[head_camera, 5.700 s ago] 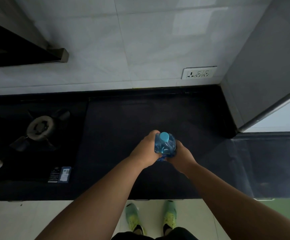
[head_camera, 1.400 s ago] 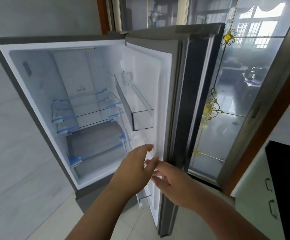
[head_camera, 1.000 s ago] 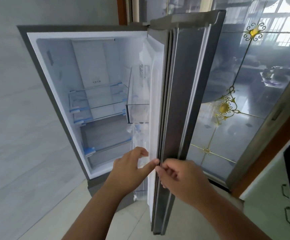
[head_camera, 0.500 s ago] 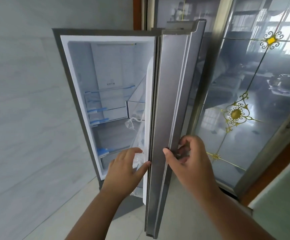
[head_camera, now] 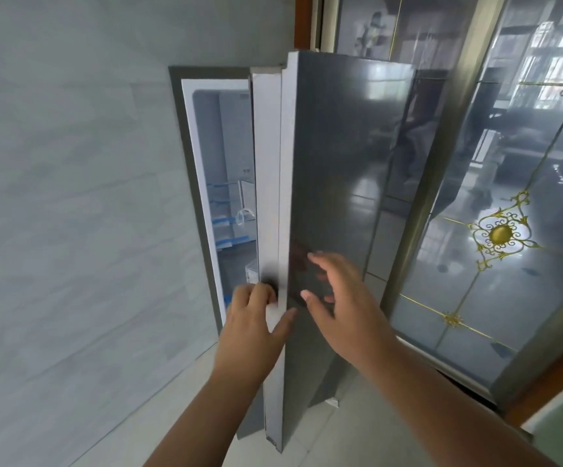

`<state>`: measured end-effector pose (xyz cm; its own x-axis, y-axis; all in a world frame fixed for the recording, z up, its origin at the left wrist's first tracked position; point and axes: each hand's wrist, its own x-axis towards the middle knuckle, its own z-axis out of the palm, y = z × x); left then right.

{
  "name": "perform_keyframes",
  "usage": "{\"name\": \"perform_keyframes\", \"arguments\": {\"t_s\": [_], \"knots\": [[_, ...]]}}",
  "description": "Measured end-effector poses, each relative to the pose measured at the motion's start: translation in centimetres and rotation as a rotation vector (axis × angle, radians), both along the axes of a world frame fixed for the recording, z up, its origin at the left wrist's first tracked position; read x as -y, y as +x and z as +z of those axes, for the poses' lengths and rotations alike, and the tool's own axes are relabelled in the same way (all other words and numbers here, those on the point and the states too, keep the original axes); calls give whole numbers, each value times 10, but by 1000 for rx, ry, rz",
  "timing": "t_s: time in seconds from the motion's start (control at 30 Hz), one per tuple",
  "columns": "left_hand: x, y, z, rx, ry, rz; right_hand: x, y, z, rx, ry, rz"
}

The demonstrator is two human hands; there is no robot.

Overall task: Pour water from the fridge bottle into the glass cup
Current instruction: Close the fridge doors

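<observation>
So the fridge door (head_camera: 340, 183) is standing only a bit ajar, with a narrow slice of the white fridge interior (head_camera: 226, 183) showing on the left. The left hand (head_camera: 253, 328) is gripping the door's white inner edge, fingers curling round it and the thumb lying across the front, so that grip is clenched on the door. The right hand (head_camera: 344, 298) is sitting flat-ish against the shiny grey front with fingers spread, grip released, though it's blurry and I honestly can't say if the palm is touching. Blue-trimmed shelves (head_camera: 226, 230) are peeking through the gap. The bottle and glass cup aren't showing anywhere here. A glass door with gold ornaments (head_camera: 500, 234) is filling the right side, a pale tiled wall (head_camera: 71, 197) the left.
</observation>
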<state>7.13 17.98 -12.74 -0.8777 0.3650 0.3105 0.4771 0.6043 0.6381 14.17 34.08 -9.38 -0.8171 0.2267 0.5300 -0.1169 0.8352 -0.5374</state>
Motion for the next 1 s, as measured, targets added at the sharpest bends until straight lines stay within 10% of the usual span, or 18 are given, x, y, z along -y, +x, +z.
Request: {"name": "perform_keyframes", "arguments": {"t_s": [1.0], "knots": [[17,-214,3,56,95,476,-44,-211,-11,331,279,249]]}}
